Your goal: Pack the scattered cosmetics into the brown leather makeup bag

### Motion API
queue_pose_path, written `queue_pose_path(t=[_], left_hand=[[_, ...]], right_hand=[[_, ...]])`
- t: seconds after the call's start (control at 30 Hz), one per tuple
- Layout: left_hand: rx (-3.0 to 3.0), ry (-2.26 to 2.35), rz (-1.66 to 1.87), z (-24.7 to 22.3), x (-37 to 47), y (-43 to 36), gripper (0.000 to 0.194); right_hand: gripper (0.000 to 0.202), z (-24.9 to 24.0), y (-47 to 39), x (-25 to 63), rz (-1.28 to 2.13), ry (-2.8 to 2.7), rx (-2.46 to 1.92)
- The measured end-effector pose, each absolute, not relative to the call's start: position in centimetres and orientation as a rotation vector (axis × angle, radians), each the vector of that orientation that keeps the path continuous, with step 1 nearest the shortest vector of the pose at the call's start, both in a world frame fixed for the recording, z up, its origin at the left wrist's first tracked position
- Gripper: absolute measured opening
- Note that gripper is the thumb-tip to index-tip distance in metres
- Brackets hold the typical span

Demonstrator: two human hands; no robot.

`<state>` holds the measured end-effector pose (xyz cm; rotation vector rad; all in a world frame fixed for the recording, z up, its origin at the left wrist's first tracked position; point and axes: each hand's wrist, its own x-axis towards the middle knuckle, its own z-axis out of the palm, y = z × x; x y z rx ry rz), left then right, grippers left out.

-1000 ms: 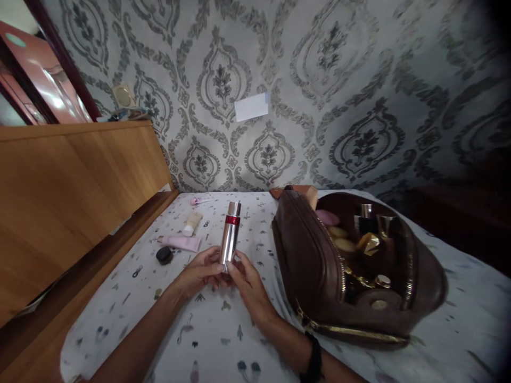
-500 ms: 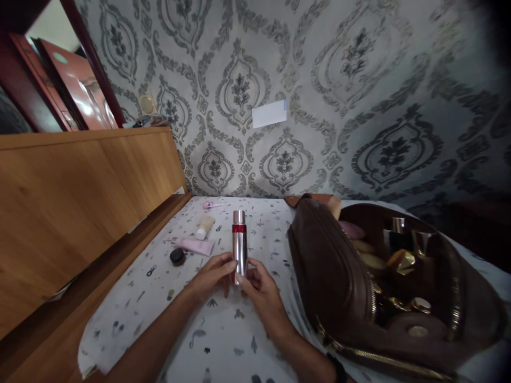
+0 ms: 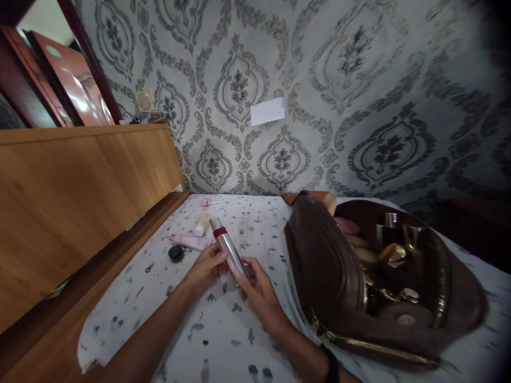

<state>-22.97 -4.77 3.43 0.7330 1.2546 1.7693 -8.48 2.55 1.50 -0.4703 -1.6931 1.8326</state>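
A silver bottle with a red band point(image 3: 227, 246) is held between both hands above the patterned white sheet, tilted so its cap points up and left. My left hand point(image 3: 206, 267) has its thumb and fingers closed around the bottle's middle. Around the lower end, my right hand point(image 3: 257, 284) is closed, its thumb along the near side. Left of the bottle lie a cream tube point(image 3: 202, 223), a pink tube point(image 3: 190, 242) and a small black jar point(image 3: 175, 254). A small pink item point(image 3: 207, 202) lies farther back.
An open brown bag point(image 3: 327, 266) with several cosmetics inside stands at the right. A wooden headboard or cabinet point(image 3: 91, 197) borders the left side. Behind the sheet rises a patterned wall point(image 3: 283, 159) with a white paper point(image 3: 267, 111) on it.
The bottle has gone from upright to tilted, its cap swinging left. My left hand has shifted slightly up along it, and the view has moved a little.
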Motion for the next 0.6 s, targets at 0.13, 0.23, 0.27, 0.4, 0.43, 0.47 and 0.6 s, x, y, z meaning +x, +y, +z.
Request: queue_pose_path(t=[0.13, 0.23, 0.27, 0.4, 0.43, 0.47, 0.6], left_hand=[[0.751, 1.264, 1.725, 3.7, -22.8, -5.2, 0.044], [0.699, 1.318, 1.717, 3.7, -22.5, -5.3, 0.049], [0.681, 1.336, 1.715, 3.7, -22.4, -5.3, 0.051], [0.649, 1.408, 1.705, 3.2, -22.2, -5.2, 0.054], [0.658, 1.438, 1.691, 3.1, -22.3, -5.2, 0.053], [0.678, 1.479, 1.669, 3.1, -22.4, -5.2, 0.053], [0.799, 1.794, 1.561, 4.2, -23.3, -5.6, 0.06]], right_hand=[[0.055, 1.6, 2.2, -8.2, 1.926, -1.638, -0.466], [0.05, 1.3, 2.0, -8.3, 1.888, -1.633, -0.479], [0.047, 1.1, 2.0, -8.3, 1.853, -1.63, -0.484], [0.041, 0.5, 2.1, -8.5, 1.775, -1.619, -0.492], [0.041, 0.5, 2.1, -8.5, 1.778, -1.617, -0.488], [0.041, 0.4, 2.1, -8.5, 1.793, -1.614, -0.481], [0.041, 0.3, 2.1, -8.4, 1.91, -1.579, -0.455]])
